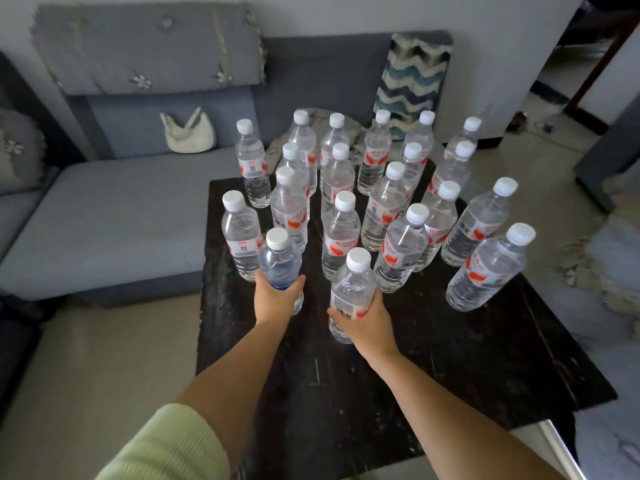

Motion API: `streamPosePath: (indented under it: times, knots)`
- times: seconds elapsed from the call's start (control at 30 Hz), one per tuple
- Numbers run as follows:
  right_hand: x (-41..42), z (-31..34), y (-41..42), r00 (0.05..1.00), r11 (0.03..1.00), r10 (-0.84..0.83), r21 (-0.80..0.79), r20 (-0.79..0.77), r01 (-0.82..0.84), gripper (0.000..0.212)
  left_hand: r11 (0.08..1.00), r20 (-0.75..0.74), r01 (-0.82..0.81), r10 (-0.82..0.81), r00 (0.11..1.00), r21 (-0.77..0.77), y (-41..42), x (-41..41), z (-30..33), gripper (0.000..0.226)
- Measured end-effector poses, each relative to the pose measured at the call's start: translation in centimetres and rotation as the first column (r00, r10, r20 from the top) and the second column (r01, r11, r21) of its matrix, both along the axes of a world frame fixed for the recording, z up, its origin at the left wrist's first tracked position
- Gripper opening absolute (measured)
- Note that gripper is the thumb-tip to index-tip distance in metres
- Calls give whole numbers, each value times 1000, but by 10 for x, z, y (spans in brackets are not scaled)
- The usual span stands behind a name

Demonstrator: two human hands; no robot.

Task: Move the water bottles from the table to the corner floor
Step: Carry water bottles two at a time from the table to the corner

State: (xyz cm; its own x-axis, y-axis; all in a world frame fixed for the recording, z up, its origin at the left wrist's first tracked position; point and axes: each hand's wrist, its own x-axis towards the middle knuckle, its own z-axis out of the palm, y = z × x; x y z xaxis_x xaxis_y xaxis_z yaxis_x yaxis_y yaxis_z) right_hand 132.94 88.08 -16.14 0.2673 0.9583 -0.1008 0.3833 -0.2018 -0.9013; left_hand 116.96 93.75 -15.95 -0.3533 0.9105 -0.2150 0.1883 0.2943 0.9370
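Several clear water bottles with white caps and red-and-white labels stand on a black table [450,358]. My left hand [277,299] is wrapped around a blue-tinted bottle [278,258] at the near left of the group. My right hand [363,318] grips a red-labelled bottle [351,289] at the near middle. Both bottles are upright. The closest other bottles stand just behind them, one to the left [240,233] and one in the middle [341,233].
A grey sofa [104,216] runs along the left and back, with a white handbag [188,131] on it. A zigzag cushion [412,81] leans at the back. Pale floor [86,375] lies left of the table. A doorway opens at the upper right.
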Motion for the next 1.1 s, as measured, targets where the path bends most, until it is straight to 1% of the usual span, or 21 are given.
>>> streamPosePath:
  times: [0.07, 0.1, 0.17, 0.23, 0.3, 0.37, 0.47, 0.53, 0.63, 0.73, 0.8, 0.83, 0.9, 0.93, 1.0, 1.07, 1.1]
  knots:
    - [2, 2, 6, 1000, 999, 31, -12, 3, -31, 76, 999, -37, 52, -53, 998, -11, 3, -5, -2, 53]
    - [3, 2, 7, 999, 999, 40, -30, -3, -40, 75, 996, -67, 93, -94, 993, -17, 4, -9, -3, 52]
    - [4, 3, 5, 999, 998, 32, -60, -11, -33, 74, 984, -132, 175, -179, 975, -45, 2, -17, -5, 55]
    - [3, 5, -1, 1000, 997, 14, -82, -16, -15, 76, 967, -166, 245, -253, 953, -70, -4, -21, -5, 59]
    - [2, 8, -5, 1000, 992, -6, -123, -27, 3, 78, 941, -203, 327, -339, 919, -88, -8, -22, -1, 58]
    - [3, 13, -13, 999, 983, -38, -178, 0, 38, 77, 897, -235, 426, -442, 866, -118, -12, -21, 7, 54]
    - [11, 17, -28, 996, 960, -73, -268, 57, 86, 67, 838, -241, 515, -545, 803, -180, -15, -14, 13, 49]
    - [18, 20, -42, 990, 946, -128, -294, 53, 138, 67, 811, -213, 555, -585, 783, -184, -19, -7, 17, 48]
    - [35, 33, -61, 970, 925, -237, -293, 56, 243, 67, 762, -183, 628, -648, 740, -159, -18, 13, 26, 53]
    - [56, 50, -89, 927, 896, -363, -239, 89, 374, 68, 680, -209, 723, -729, 651, -119, -19, 44, 39, 52]
    - [76, 61, -121, 869, 843, -479, -211, 126, 495, 70, 595, -227, 798, -794, 565, -94, -29, 77, 49, 53]
    - [84, 66, -132, 847, 821, -514, -209, 132, 531, 71, 569, -221, 818, -811, 541, -84, -34, 90, 54, 52]
    - [106, 74, -170, 787, 762, -601, -198, 137, 616, 74, 477, -190, 876, -868, 458, -67, -55, 126, 63, 49]
    - [115, 75, -182, 775, 753, -616, -181, 144, 632, 78, 454, -172, 889, -882, 439, -57, -61, 137, 67, 48]
    - [133, 81, -227, 692, 674, -708, -161, 138, 721, 78, 347, -152, 937, -929, 337, -43, -88, 174, 72, 49]
    - [143, 90, -268, 607, 592, -785, -143, 120, 793, 66, 256, -155, 966, -957, 246, -47, -114, 207, 72, 57]
    - [148, 94, -292, 553, 538, -824, -134, 121, 832, 65, 203, -149, 978, -970, 194, -48, -133, 225, 73, 58]
